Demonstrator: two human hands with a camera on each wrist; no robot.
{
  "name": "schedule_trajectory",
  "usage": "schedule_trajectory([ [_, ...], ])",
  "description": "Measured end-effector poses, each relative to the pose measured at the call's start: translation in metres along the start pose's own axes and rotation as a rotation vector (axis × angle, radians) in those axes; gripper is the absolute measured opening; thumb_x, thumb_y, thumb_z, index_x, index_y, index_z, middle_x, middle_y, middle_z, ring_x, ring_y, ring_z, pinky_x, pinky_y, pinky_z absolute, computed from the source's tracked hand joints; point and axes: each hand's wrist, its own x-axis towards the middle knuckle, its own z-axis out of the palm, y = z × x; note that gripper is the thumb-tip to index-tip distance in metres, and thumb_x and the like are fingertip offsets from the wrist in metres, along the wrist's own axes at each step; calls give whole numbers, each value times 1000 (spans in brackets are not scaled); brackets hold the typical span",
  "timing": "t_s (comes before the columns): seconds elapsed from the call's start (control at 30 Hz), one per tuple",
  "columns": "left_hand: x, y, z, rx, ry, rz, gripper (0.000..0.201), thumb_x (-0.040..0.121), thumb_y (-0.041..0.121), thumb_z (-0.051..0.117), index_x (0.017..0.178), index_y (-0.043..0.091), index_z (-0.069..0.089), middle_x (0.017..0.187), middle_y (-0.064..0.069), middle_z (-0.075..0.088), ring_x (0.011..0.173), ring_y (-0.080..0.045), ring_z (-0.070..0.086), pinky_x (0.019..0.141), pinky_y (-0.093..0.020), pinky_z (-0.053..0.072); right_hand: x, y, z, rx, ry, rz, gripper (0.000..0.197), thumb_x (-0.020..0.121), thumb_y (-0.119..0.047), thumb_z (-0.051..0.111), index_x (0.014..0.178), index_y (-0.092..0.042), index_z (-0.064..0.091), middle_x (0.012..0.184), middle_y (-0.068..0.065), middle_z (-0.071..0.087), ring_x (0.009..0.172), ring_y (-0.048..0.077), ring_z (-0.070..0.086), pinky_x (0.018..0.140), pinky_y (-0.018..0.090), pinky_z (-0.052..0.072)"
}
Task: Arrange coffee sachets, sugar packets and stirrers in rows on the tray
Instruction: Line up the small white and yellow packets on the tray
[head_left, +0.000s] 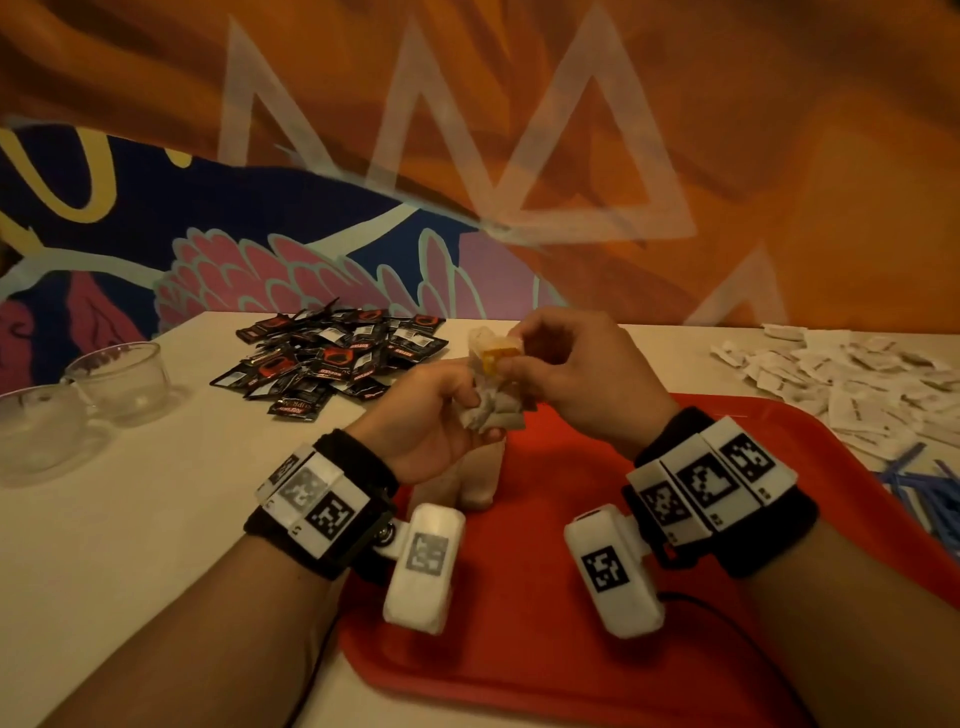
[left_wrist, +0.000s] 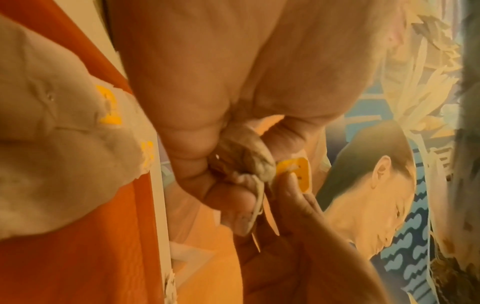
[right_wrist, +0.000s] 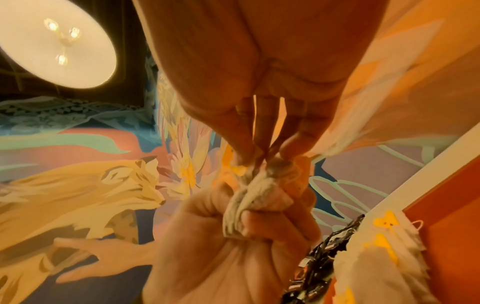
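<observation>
Both hands hold a crumpled white-grey cloth (head_left: 492, 411) with yellow patches above the far edge of the red tray (head_left: 519, 649). My left hand (head_left: 457, 410) grips the bunched lower part in a fist. My right hand (head_left: 519, 349) pinches the upper end at a yellow patch. In the right wrist view the fingertips (right_wrist: 245, 158) nip the cloth (right_wrist: 259, 185) above the left fist (right_wrist: 221, 246). A pile of black coffee sachets (head_left: 332, 358) lies on the table behind the left hand. White sugar packets (head_left: 857, 384) are heaped far right, with blue stirrers (head_left: 924, 499) beside the tray.
Two glass cups (head_left: 119, 379) (head_left: 36, 431) stand at the table's left. The cloth's loose end (left_wrist: 52, 154) hangs down over the tray (left_wrist: 103, 246). A painted wall closes the table's far side. A black cable runs over the tray's near part.
</observation>
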Motion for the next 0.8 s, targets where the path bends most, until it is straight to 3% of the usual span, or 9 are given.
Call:
schedule_trajectory([
  [0.17,-1,5,-4,-226,20,-78,23,64,-4,28,76,10,42,77,-7,50,59,-14,48,51,-22,47,1,-7,-12,211,17,41,11,95,-7,60,90,-15,65,83,7,72,72,13,69,58,25,50],
  [0.33,1,6,-11,-332,125,-78,44,63,-6,23,93,8,53,88,-18,64,58,-17,51,48,-22,46,1,-11,-17,294,-46,98,15,99,-6,53,91,-10,64,84,6,68,78,17,67,63,31,49],
  [0.43,0,9,-10,-341,174,-77,45,63,-4,24,94,6,55,82,-18,63,56,-18,53,47,-23,46,1,-12,-18,288,-33,109,21,95,0,53,84,-12,66,85,10,67,78,21,64,64,34,48],
  [0.6,-5,15,-6,-209,231,-75,12,72,16,44,71,6,51,73,-8,50,53,-14,41,45,-19,34,-1,-11,-17,187,-20,68,30,84,8,55,73,-14,71,73,6,69,63,14,61,63,31,50],
  [0.67,-4,14,-7,-64,299,-39,31,83,32,60,62,11,51,69,-4,51,52,-13,40,42,-19,29,-1,-9,-16,156,-21,61,28,84,8,57,72,-13,70,67,2,66,58,14,58,60,33,50],
  [0.73,-4,15,-5,86,339,49,38,81,45,68,67,12,58,69,-2,54,57,-14,43,43,-20,32,0,-8,-17,136,-26,68,25,85,7,58,73,-12,69,61,-4,64,55,13,56,59,36,50],
  [0.8,-6,15,1,191,338,138,36,76,43,68,83,8,65,69,-2,60,56,-13,50,45,-20,39,2,-6,-18,132,-27,78,25,86,7,59,73,-13,68,59,-6,63,52,12,55,59,35,50],
])
